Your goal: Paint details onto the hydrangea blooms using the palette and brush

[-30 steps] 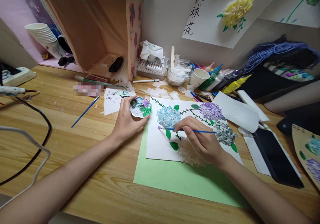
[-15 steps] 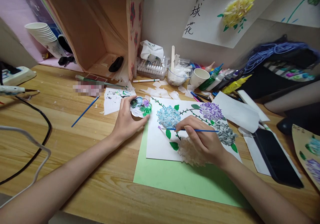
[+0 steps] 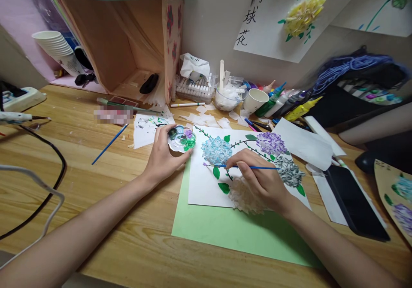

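My left hand (image 3: 164, 150) grips a small round paint palette (image 3: 180, 138) with green, purple and dark paint in its wells, beside the left edge of the white paper (image 3: 202, 193). In my right hand (image 3: 254, 172) is a thin blue paintbrush (image 3: 257, 167), held nearly level with its tip pointing left. Near that tip is a small purple mark (image 3: 205, 164) on the paper. Raised flower heads in light blue (image 3: 217, 150), purple (image 3: 271, 144), grey (image 3: 289, 172) and cream (image 3: 243, 195) sit among painted green leaves; my right hand partly covers the cream one. Green paper (image 3: 219, 228) lies underneath.
Another blue brush (image 3: 110, 144) and a paint-stained paper (image 3: 148, 131) lie to the left. Along the back stand a marker box (image 3: 195, 88), a plastic bowl (image 3: 230, 97), a paper cup (image 3: 256, 100) and paint bottles (image 3: 301, 110). A black phone-like slab (image 3: 354, 202) lies right.
The small purple mark at the brush tip looks slightly larger. Both hands stay nearly in place, and the view has shifted a little.
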Action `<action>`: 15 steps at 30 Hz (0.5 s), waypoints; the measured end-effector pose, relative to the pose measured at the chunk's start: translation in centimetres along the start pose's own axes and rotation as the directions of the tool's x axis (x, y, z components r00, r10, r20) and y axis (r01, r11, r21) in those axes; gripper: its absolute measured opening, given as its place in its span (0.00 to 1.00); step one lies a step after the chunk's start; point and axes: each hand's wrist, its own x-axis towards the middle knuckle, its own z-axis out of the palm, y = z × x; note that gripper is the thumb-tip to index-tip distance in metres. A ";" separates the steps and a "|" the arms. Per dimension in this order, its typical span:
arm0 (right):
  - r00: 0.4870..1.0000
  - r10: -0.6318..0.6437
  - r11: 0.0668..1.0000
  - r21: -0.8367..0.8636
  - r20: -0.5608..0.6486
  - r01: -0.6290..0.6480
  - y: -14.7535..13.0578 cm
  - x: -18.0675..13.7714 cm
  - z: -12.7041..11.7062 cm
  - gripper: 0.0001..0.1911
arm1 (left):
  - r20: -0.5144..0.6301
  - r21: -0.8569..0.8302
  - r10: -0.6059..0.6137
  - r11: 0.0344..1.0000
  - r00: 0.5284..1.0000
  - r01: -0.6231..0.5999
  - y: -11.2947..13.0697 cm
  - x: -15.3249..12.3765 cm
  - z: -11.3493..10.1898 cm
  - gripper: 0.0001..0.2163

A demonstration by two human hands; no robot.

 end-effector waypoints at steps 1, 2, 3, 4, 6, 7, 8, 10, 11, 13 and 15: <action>1.000 0.004 1.000 0.002 -0.017 -0.004 -0.1 0.0 -0.1 0.14 | -0.001 -0.003 -0.003 1.000 1.000 0.003 0.0 0.0 0.0 0.29; 0.999 0.011 1.000 0.010 -0.044 -0.010 -0.2 0.1 -0.3 0.14 | -0.001 -0.007 -0.008 1.000 1.000 0.008 0.0 0.0 -0.1 0.29; 0.997 0.020 0.999 0.028 -0.080 -0.018 -0.4 0.1 -0.5 0.16 | 0.001 -0.011 -0.013 1.000 1.000 0.013 0.1 -0.1 -0.1 0.29; 0.992 0.036 0.998 0.054 -0.118 -0.029 -0.6 0.2 -0.8 0.17 | 0.006 -0.017 -0.018 1.000 1.000 0.018 0.1 -0.1 -0.1 0.29; 0.977 0.083 0.990 0.124 -0.195 -0.059 -0.9 0.3 -1.4 0.18 | 0.016 -0.030 -0.020 0.999 1.000 0.021 0.1 -0.2 -0.2 0.29; 0.966 0.113 0.983 0.166 -0.234 -0.074 -1.1 0.4 -1.7 0.19 | 0.020 -0.034 -0.014 0.999 1.000 0.015 0.2 -0.3 -0.2 0.29; 0.950 0.146 0.973 0.214 -0.274 -0.088 -1.2 0.5 -2.1 0.19 | 0.023 -0.037 -0.004 0.999 1.000 0.005 0.2 -0.3 -0.3 0.29; 0.909 0.211 0.945 0.314 -0.359 -0.095 -1.4 0.8 -2.9 0.17 | 0.025 -0.034 0.026 0.999 0.999 -0.025 0.4 -0.3 -0.3 0.29; 0.887 0.234 0.931 0.355 -0.399 -0.086 -1.5 1.0 -3.4 0.15 | 0.025 -0.029 0.042 0.999 0.999 -0.041 0.5 -0.3 -0.4 0.29; 0.847 0.248 0.921 0.385 -0.470 -0.056 -1.9 1.5 -4.4 0.10 | 0.017 -0.018 0.061 0.998 0.998 -0.061 0.7 -0.3 -0.5 0.29; 0.821 0.210 0.941 0.338 -0.531 -0.022 -2.5 2.1 -5.5 0.06 | -0.010 -0.004 0.075 0.997 0.997 -0.075 0.9 -0.3 -0.7 0.29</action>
